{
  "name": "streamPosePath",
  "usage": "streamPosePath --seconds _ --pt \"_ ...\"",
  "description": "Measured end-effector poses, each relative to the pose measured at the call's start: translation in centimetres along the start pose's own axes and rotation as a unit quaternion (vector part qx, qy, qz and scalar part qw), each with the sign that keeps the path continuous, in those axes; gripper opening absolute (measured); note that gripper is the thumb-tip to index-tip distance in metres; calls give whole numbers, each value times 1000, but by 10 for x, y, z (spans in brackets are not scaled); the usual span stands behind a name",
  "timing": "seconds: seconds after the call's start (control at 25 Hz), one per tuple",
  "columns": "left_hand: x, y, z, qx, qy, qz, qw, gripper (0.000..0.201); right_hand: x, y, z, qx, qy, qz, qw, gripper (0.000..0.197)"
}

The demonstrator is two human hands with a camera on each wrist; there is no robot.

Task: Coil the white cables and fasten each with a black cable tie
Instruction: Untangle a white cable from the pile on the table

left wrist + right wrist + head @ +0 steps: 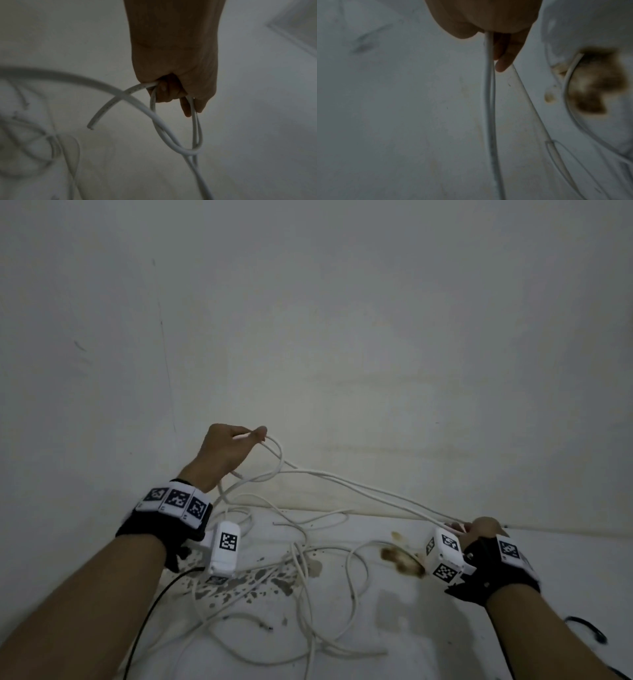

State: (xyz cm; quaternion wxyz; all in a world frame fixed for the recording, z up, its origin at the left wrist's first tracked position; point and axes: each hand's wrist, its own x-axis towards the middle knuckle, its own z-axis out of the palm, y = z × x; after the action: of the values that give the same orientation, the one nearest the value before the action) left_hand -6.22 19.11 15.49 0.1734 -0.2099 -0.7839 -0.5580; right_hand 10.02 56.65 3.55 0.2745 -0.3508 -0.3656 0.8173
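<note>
My left hand (233, 446) is raised against the wall and grips loops of a white cable (342, 479). In the left wrist view the left hand (173, 93) has its fingers curled round the cable loop (195, 135), and a cut end (90, 126) sticks out to the left. Two strands run taut to my right hand (479, 530), low at the right, which holds them in a fist. The right wrist view shows the right hand (498, 44) closed on the strands (489, 94). No black cable tie shows.
Several loose white cables (308, 594) lie tangled on the stained white floor (428, 628) between my arms. A brown stain (404, 563) marks the floor near my right hand. A thin black wire (147, 611) runs under my left forearm. The wall (342, 337) rises close behind.
</note>
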Motion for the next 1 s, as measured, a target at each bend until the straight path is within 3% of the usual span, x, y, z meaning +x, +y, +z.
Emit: streamPosePath --seconds 0.08,0.12,0.24,0.28,0.36,0.48,0.56,0.6,0.64,0.68,0.72,0.76,0.8,0.88,1.0 --pt "1 -14 -3 151 -13 122 981 37 15 -5 -3 19 -15 4 1000 85" --pt "2 -22 -4 201 -23 163 966 41 30 -4 -3 7 10 -11 1000 84" --pt "8 -44 -7 325 -41 207 922 54 33 -4 -5 -144 66 -89 983 29" --pt "9 -48 -11 360 -49 201 910 57 35 -5 -4 -135 68 -108 983 21" --pt "9 -54 -20 408 -73 155 897 62 35 -11 -1 -34 53 -128 990 24" --pt "8 -49 -23 418 -163 26 893 67 21 -14 13 -4 38 -126 991 39" --pt "0 -40 -13 340 -209 -39 916 62 -3 -11 31 -139 -39 -110 983 32" --pt "-5 -34 -6 275 -214 -63 935 60 -21 -6 41 -266 -101 -91 954 25" --pt "-10 -29 1 209 -215 -81 951 59 -37 2 50 -406 -162 -75 896 23" --pt "-14 -23 8 152 -213 -93 961 57 -51 11 60 -539 -202 -90 813 25" --pt "-18 -17 16 106 -212 -103 966 55 -58 21 70 -625 -222 -151 733 29" --pt "-21 -11 24 66 -215 -112 968 53 -63 33 81 -656 -247 -233 674 35" --pt "-23 -5 31 31 -221 -120 967 50 -72 43 92 -640 -292 -305 643 44" --pt "-28 8 41 -17 -239 -134 962 48 -93 56 110 -570 -376 -398 613 52" --pt "-33 17 44 -50 -255 -149 954 48 -94 61 123 -517 -356 -501 596 24"
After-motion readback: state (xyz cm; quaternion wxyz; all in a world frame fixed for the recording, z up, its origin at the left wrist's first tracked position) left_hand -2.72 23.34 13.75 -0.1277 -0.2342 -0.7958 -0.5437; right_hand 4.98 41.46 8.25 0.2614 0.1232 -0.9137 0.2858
